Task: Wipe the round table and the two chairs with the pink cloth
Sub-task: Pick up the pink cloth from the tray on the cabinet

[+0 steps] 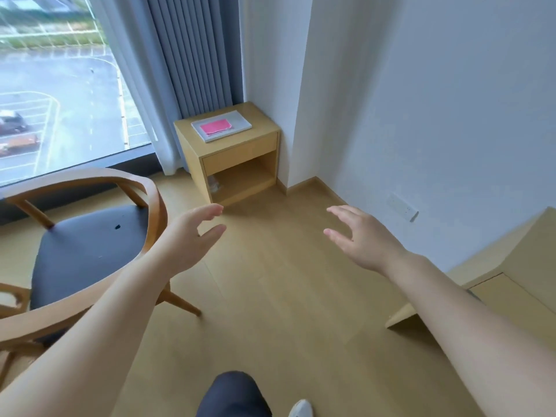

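The pink cloth (215, 127) lies folded on a white tray (237, 120) on top of a small wooden bedside cabinet (237, 152) in the far corner. A wooden chair (90, 236) with a dark seat stands at the left, by the window. My left hand (188, 239) and my right hand (361, 236) are both stretched out in front of me above the floor, fingers relaxed, holding nothing. Both hands are well short of the cabinet. The round table is not in view. Part of a second wooden frame (12, 296) shows at the far left edge.
Grey curtains (198, 55) and a big window (60, 85) fill the back left. White walls close the right side, with a socket (403, 207) low down. A wooden furniture edge (496, 281) juts in at the right. Wooden floor (270, 296) lies between me and the cabinet.
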`<state>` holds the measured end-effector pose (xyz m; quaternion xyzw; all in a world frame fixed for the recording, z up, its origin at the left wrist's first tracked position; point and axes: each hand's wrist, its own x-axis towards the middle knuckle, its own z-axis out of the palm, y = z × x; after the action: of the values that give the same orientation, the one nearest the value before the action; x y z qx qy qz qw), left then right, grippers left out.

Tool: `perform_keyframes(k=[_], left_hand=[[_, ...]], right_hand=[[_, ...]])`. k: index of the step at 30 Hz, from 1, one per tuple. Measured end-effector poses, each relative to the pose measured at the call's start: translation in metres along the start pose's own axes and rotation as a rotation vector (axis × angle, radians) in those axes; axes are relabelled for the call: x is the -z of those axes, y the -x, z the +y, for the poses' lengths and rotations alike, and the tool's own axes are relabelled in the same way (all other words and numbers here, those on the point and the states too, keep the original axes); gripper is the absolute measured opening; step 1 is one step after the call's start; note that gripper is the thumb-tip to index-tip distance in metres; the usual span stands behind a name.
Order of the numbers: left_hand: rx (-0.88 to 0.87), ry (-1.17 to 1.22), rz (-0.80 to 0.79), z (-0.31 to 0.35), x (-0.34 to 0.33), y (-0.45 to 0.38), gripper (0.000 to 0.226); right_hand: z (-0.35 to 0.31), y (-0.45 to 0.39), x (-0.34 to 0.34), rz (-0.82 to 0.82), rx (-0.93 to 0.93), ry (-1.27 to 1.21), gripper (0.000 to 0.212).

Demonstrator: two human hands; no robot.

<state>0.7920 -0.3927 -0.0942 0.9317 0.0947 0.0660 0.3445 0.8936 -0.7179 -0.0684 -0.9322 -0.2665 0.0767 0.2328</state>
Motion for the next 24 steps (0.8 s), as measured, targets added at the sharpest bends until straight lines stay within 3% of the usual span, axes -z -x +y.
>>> perform_keyframes(k=[10, 24], left_hand=[[0.131, 0.102, 0.096, -0.003, -0.021, -0.083, 0.041], [0.128, 0.112, 0.014, -0.055, -0.018, -0.306, 0.036]], right_hand=[[0.05, -0.138, 0.007, -0.045, 0.122, -0.106, 0.052], [0.082, -0.361, 0.018, -0.018, 0.1, -0.153, 0.046]])
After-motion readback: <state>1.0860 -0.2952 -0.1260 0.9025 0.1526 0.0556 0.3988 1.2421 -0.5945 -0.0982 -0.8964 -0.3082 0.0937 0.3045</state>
